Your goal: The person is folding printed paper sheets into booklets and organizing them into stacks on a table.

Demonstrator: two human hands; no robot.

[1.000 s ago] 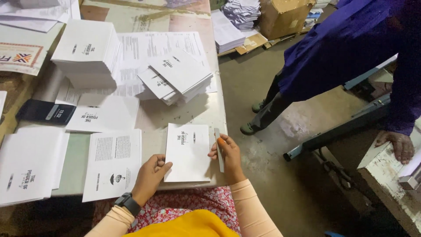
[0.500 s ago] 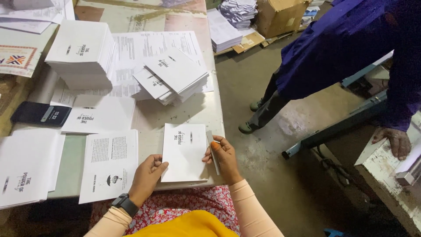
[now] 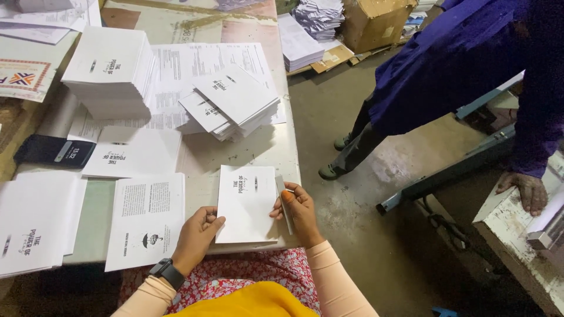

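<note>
Both hands are on one white booklet (image 3: 247,202) at the near edge of the counter (image 3: 276,149). The booklet lies flat, cover up, with its long axis running from 6 to 12 o'clock as the person sits, tilted slightly toward 1 o'clock.

Left hand (image 3: 197,235): at the booklet's 7 o'clock corner, fingers curled, fingertips pressing the lower left edge. Holding the booklet down, not lifting it.

Right hand (image 3: 296,211): at the booklet's 3 o'clock side, thumb on the cover's right edge. The fingers also pinch a thin flat grey strip (image 3: 284,202), perhaps a ruler or folding tool, lying parallel to the booklet's long axis along that edge. Whether the strip touches the paper I cannot tell.

Both hands are about equally near; the booklet sits between them, slightly closer to the right.

Surroundings: a printed sheet (image 3: 147,217) lies just beside the booklet at 9 o'clock. A loose fanned pile of booklets (image 3: 232,103) is at 12 o'clock, a tall squared stack (image 3: 108,70) at 10 o'clock. A dark flat case (image 3: 53,151) is at 9 o'clock, further out. A black watch (image 3: 167,273) is on the left wrist.

A second person in a blue coat (image 3: 464,64) stands at 2 o'clock, one hand (image 3: 526,189) resting on another bench (image 3: 517,235), well apart.
</note>
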